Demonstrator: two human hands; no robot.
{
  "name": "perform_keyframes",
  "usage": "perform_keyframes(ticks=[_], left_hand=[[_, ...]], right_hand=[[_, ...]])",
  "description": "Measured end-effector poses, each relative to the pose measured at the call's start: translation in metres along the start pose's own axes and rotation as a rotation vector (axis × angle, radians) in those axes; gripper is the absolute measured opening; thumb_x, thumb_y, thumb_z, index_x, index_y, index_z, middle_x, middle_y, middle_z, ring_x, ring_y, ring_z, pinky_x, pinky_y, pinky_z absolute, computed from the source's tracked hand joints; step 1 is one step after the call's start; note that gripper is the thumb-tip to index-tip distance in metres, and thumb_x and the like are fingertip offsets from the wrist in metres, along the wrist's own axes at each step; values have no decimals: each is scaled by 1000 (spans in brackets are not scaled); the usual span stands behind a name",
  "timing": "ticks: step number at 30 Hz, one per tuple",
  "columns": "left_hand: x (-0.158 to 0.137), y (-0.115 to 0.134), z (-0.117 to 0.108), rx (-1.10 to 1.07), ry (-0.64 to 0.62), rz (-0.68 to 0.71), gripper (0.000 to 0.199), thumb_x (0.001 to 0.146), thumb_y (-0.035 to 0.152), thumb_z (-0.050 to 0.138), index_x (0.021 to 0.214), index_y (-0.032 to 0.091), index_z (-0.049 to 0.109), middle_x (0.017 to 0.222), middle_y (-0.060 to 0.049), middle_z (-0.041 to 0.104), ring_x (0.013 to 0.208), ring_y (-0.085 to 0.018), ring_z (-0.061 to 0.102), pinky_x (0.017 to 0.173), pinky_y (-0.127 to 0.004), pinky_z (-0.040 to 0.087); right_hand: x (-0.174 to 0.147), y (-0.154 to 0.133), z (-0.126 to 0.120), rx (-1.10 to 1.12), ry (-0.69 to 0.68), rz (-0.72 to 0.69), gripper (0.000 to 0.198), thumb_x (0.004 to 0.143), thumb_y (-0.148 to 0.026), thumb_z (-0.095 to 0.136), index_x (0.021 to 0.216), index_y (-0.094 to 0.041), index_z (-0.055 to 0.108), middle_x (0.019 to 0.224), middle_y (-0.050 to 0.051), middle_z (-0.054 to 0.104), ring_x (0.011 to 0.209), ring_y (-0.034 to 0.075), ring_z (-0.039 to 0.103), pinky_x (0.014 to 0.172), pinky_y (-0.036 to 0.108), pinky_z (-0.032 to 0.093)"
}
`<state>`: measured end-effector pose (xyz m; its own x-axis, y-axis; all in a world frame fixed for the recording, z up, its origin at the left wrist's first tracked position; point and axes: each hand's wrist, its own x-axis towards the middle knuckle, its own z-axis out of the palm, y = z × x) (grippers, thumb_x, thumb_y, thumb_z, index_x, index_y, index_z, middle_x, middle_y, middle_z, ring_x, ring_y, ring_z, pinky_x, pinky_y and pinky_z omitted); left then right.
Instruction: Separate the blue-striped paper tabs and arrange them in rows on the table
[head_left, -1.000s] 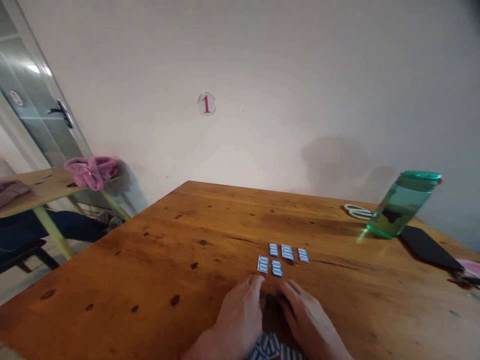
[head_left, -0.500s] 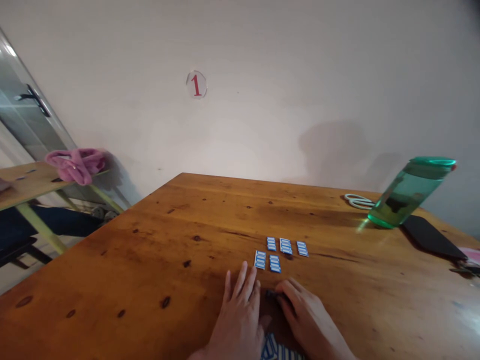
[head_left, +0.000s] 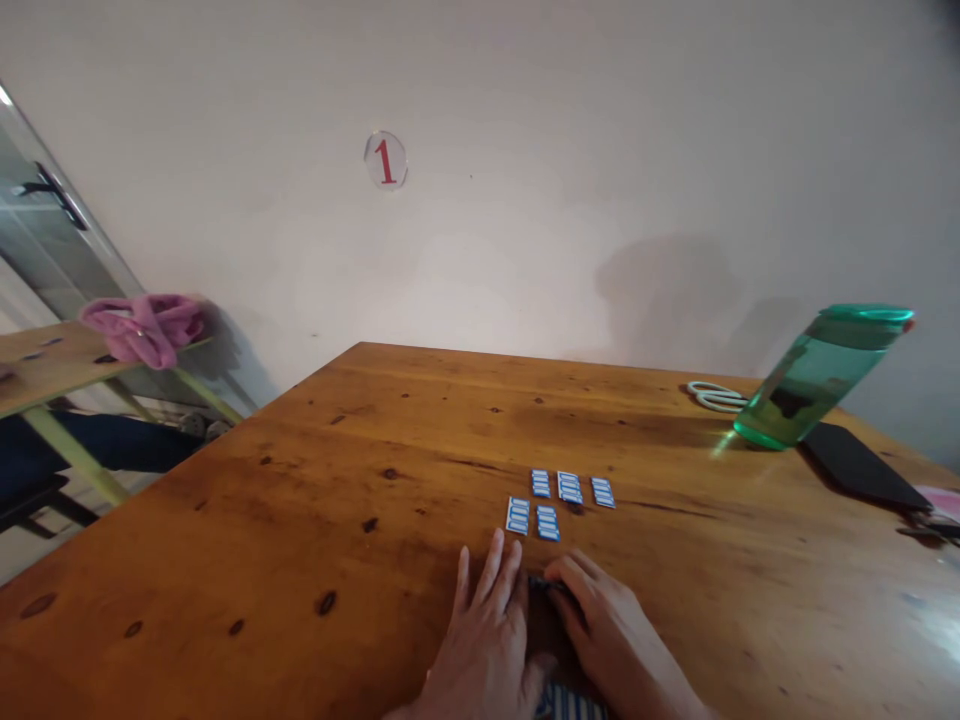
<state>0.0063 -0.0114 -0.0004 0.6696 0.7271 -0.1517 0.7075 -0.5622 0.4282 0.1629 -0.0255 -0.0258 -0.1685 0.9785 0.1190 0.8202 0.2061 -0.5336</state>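
My left hand [head_left: 486,630] lies flat with its fingers spread, fingertips just below the nearest small blue-and-white card [head_left: 517,516]. Close on its right, my right hand [head_left: 604,615] is closed, its fingers pinched on a small dark object [head_left: 537,582] whose kind I cannot make out. Under and between the hands, at the bottom edge, shows part of a blue-and-white striped sheet or stack [head_left: 574,702], mostly covered. Several more small cards lie beyond the hands, among them one card [head_left: 548,523] in the near row and another card [head_left: 603,492] at the right.
On the wooden table [head_left: 420,430] a green bottle [head_left: 825,380] stands at the right, appearing tilted. Beside it are a coiled white cable [head_left: 716,397] and a flat black object [head_left: 862,468]. A pink fluffy item [head_left: 146,328] rests on another table at the left, near a person's leg [head_left: 97,440].
The left hand has shifted slightly to the right, and its thumb now covers more of the striped sheet. The right hand keeps its pinch. The view has moved a little.
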Motion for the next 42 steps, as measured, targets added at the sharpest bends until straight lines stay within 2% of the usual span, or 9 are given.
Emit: perform_keyframes(ticks=[18, 26, 29, 32, 35, 38, 42], left_hand=[[-1, -4, 5, -108, 28, 17, 64, 75, 28, 44, 132, 4, 29, 143, -12, 15, 132, -25, -3, 106, -50, 1], [0, -5, 5, -102, 1, 14, 66, 73, 29, 45, 132, 3, 29, 143, -13, 15, 132, -26, -2, 106, -49, 2], [0, -4, 2, -134, 48, -8, 66, 71, 27, 49, 131, 5, 33, 142, -15, 21, 132, -29, 6, 105, -52, 7], [-2, -3, -3, -277, 296, -46, 51, 71, 21, 48, 121, 12, 45, 132, -14, 42, 125, -27, 30, 102, -47, 22], [-2, 0, -7, -516, 513, -98, 28, 70, 17, 50, 96, 16, 56, 104, -10, 60, 101, -23, 51, 89, -38, 37], [1, 6, -9, -799, 502, -118, 15, 65, 16, 54, 80, 16, 57, 82, -5, 62, 80, -19, 55, 76, -32, 41], [7, 12, -8, -1102, 429, -107, 11, 62, 23, 58, 69, 15, 53, 66, -1, 56, 64, -15, 50, 63, -26, 38]], right_hand=[[-1, -2, -1, -71, -12, -29, 22, 85, -10, 34, 77, -18, 53, 76, 5, 59, 68, 18, 58, 62, 28, 44], [-1, 1, 3, -54, 30, -37, 25, 83, -11, 32, 74, -19, 54, 73, 5, 60, 65, 18, 58, 60, 28, 44], [-1, 1, -1, 85, 107, -24, 21, 80, -13, 36, 74, -20, 55, 73, 4, 60, 66, 17, 57, 60, 27, 43], [0, -1, -5, 332, 158, 74, 15, 78, -21, 44, 71, -19, 57, 67, 2, 59, 62, 16, 55, 57, 25, 41], [2, -3, -4, 696, 160, 204, 22, 75, -37, 52, 66, -18, 56, 54, -2, 53, 48, 13, 47, 46, 22, 36], [3, -10, -1, 990, 193, 268, 30, 68, -46, 61, 63, -17, 56, 49, -4, 50, 43, 10, 41, 41, 20, 32], [2, -27, -3, 1111, 299, 278, 30, 61, -45, 68, 61, -16, 60, 55, -1, 56, 50, 11, 46, 47, 20, 37]])
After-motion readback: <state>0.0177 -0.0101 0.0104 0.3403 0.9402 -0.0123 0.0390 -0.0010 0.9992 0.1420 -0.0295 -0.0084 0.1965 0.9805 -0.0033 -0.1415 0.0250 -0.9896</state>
